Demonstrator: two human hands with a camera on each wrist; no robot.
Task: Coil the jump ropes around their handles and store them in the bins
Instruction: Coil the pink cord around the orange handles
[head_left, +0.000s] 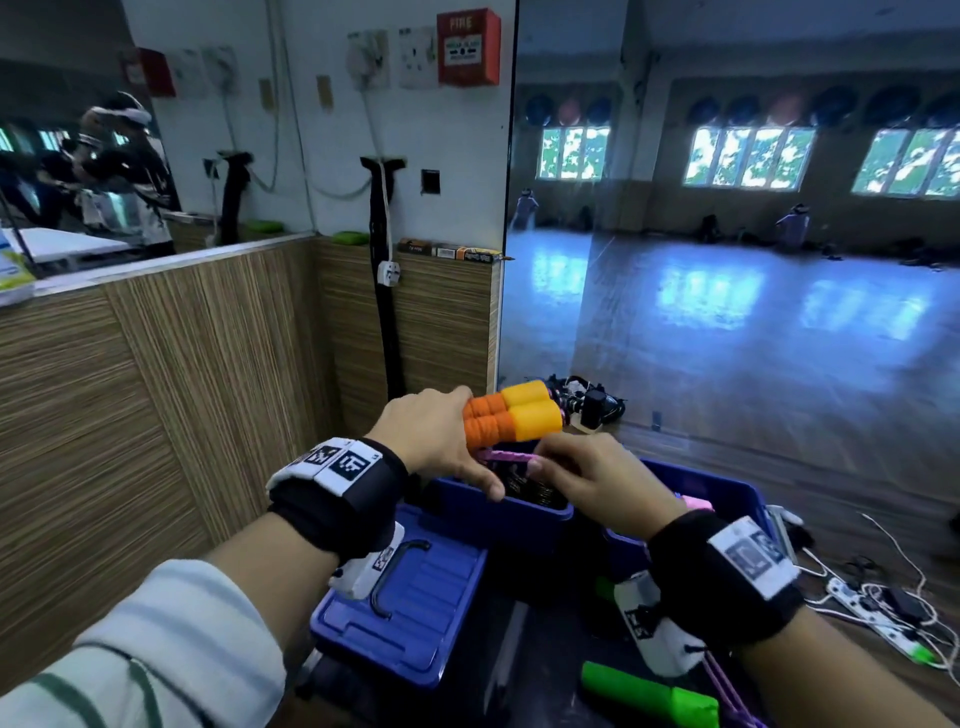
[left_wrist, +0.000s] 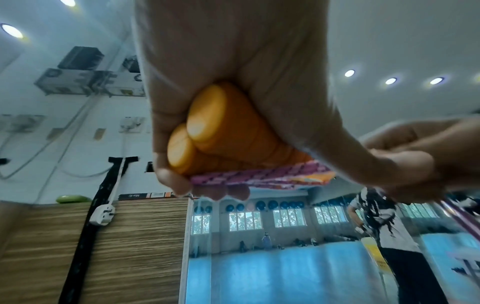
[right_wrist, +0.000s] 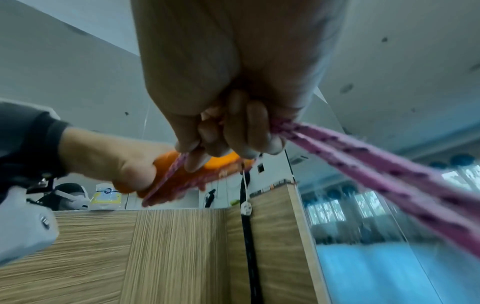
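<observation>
A: How much room are the hands getting over the bins?

B: Little. The left hand is holding the two orange handles side by side above the near rim of the open blue bin, with the wood-panelled wall close on its left and the mirror edge running up just behind. The open room is lying to the right, over the second blue bin.

A: And the grips?

B: The left grip is wrapping round both handles, fingers curled under them. The right hand is pinching the pink rope just below the handles, fingers closed on it. In the right wrist view a doubled length of rope is trailing away from that fist to the lower right.

A: What is standing in the way?

B: A blue lid with a black handle is lying under the left wrist. A green handle is sitting low in the view, beside the right forearm. A white power strip and loose cables are lying on the floor at the far right. A black strap with a white plug is hanging down the wall.

A: Any writing?

B: The red box on the wall is reading "FIRE"; the smaller print is too blurred to read.
</observation>
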